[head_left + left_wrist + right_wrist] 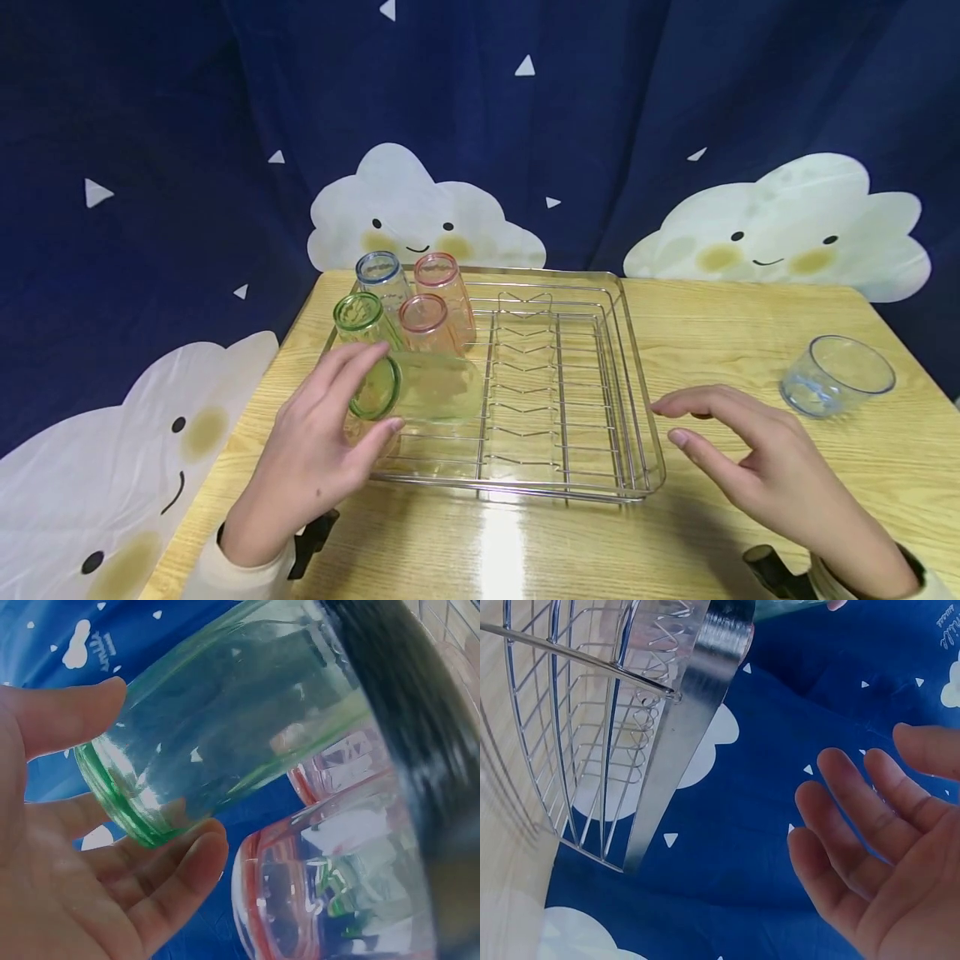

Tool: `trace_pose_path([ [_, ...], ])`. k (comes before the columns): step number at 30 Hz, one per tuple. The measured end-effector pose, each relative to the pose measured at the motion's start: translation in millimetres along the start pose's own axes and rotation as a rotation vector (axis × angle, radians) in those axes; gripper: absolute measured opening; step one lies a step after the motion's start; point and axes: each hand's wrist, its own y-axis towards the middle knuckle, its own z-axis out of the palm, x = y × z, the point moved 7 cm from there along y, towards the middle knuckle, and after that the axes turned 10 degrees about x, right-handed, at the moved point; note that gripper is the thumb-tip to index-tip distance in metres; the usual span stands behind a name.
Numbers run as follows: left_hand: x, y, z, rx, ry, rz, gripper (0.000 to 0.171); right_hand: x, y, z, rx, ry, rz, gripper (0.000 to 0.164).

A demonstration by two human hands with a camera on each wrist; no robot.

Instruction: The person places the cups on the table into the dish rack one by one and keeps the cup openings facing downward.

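Note:
My left hand (318,450) holds a green-tinted clear glass (438,387) by its thick base, with the thumb on one side and the fingers on the other. The glass lies on its side over the left part of a wire dish rack (651,421), its mouth pointing right. Upside down behind it in the rack stand a blue glass (381,271), a green glass (360,312) and two pinkish glasses, one at the back (442,275) and one nearer (426,317). My right hand (757,462), fingers loosely bent and holding nothing, hovers beside the rack's right rim.
An orange-tinted glass (386,442) is partly hidden behind my left hand at the rack's near left. On the wooden table (712,333) to the right, a blue-rimmed glass (836,379) sits apart. A dark blue curtain (585,125) with clouds hangs behind the table.

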Motion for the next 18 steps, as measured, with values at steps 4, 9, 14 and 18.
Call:
trace_pose_path([
  [4,0.4,1.0,4.1,-0.001,0.024,0.014,0.070,0,-2,-3,-0.035,0.020,-0.010,0.037],
  [9,0.6,1.3,15.2,0.051,0.055,0.014,0.065,-1,-3,-5,-0.075,0.042,-0.015,0.032],
  [14,-0.8,2.6,29.5,0.148,0.127,-0.002,0.065,-2,-3,-5,-0.074,0.049,-0.020,0.031],
  [18,-1.7,2.9,38.6,0.211,0.184,-0.001,0.066,-2,-3,-4,-0.076,0.063,-0.039,0.030],
])
